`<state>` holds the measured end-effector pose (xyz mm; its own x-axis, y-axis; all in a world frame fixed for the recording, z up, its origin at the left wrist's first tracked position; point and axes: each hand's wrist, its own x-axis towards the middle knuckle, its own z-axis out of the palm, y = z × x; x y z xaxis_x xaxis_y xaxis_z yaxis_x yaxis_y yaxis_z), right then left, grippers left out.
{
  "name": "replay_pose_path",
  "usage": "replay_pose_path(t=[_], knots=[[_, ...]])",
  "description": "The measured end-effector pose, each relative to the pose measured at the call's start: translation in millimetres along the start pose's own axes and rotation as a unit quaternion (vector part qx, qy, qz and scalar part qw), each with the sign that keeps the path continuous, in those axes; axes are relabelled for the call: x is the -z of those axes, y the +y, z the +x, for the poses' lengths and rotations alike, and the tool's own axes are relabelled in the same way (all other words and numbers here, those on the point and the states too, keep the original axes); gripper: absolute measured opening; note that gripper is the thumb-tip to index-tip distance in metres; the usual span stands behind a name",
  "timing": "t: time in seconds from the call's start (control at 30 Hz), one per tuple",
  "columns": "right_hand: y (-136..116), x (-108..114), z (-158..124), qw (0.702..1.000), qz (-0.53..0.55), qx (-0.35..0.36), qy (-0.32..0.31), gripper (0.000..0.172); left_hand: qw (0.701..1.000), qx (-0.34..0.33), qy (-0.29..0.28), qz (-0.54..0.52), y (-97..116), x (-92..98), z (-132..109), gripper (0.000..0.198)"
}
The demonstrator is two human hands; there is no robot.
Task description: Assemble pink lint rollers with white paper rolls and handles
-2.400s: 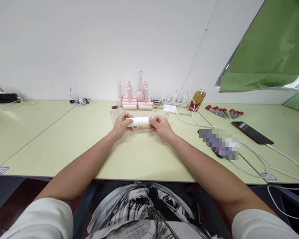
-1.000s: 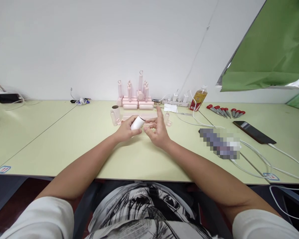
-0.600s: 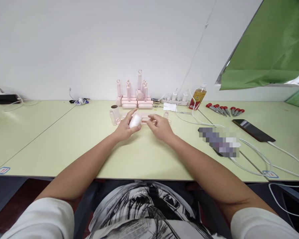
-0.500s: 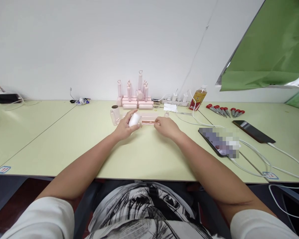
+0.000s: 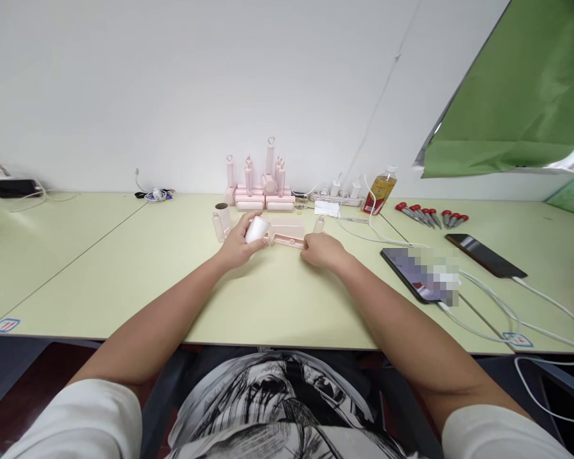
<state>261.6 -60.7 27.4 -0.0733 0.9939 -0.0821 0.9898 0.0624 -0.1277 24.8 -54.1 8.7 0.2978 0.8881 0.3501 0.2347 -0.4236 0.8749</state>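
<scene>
My left hand [image 5: 234, 247] is wrapped round a white lint roller roll [image 5: 257, 230], held tilted just above the table. In my right hand [image 5: 326, 250], closed fingers grip the right end of a long, hollow pink plastic part [image 5: 287, 241], whose left end lies close by the roll. Behind it is a pale pink, flat piece [image 5: 287, 225], partly covered. A pale roll with a brown core [image 5: 222, 215] stands left of my left hand, beside a small pink handle [image 5: 217, 228]. Another pale handle-like piece [image 5: 319, 223] stands behind my right hand.
Several pink lint rollers [image 5: 268, 185] stand by the wall. To the right are a power strip [image 5: 337, 197], a drink bottle [image 5: 381, 190], red-capped tools [image 5: 425, 215] and two phones, one dark [image 5: 485, 255], with white cables trailing over the table edge.
My right hand has moved slightly right and nearer to me. The hollow pink part now slants, its right end lower in view. My left hand still holds the roll, nearly unmoved.
</scene>
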Motion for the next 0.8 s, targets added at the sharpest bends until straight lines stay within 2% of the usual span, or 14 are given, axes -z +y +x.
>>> replay_pose_path(t=[0.1,0.17,0.27,0.33,0.47,0.6,0.7,0.8], knots=[[2.0,3.3,-2.0,1.0,0.006,0.012,0.015,0.012,0.999,0.021,0.0,-0.029,5.3,-1.5,-0.3,0.074],[1.8,5.3,-3.9,0.998,0.03,0.036,0.047,0.01,0.997,0.049,0.002,-0.067,8.6,-2.4,0.6,0.074],[-2.3,6.9,-7.6,0.988,0.09,0.077,0.101,0.02,0.984,0.091,0.008,-0.154,11.0,-1.3,3.9,0.07],[-7.0,5.8,-9.8,0.98,0.131,0.098,0.11,0.023,0.972,0.105,0.017,-0.208,11.0,1.3,6.7,0.066],[-18.2,-3.6,-12.0,0.966,0.192,0.141,0.102,0.006,0.957,0.115,0.035,-0.265,10.5,5.2,9.7,0.058],[-29.1,-15.7,-13.9,0.943,0.298,0.138,0.06,0.008,0.954,0.146,0.027,-0.261,12.6,1.1,8.1,0.052],[-34.2,-19.3,-15.7,0.912,0.4,0.093,-0.009,0.016,0.955,0.179,-0.021,-0.237,14.6,-4.7,5.2,0.052],[-35.1,-18.2,-14.9,0.865,0.494,0.063,-0.059,0.021,0.951,0.209,-0.074,-0.215,15.4,-9.6,1.9,0.054]])
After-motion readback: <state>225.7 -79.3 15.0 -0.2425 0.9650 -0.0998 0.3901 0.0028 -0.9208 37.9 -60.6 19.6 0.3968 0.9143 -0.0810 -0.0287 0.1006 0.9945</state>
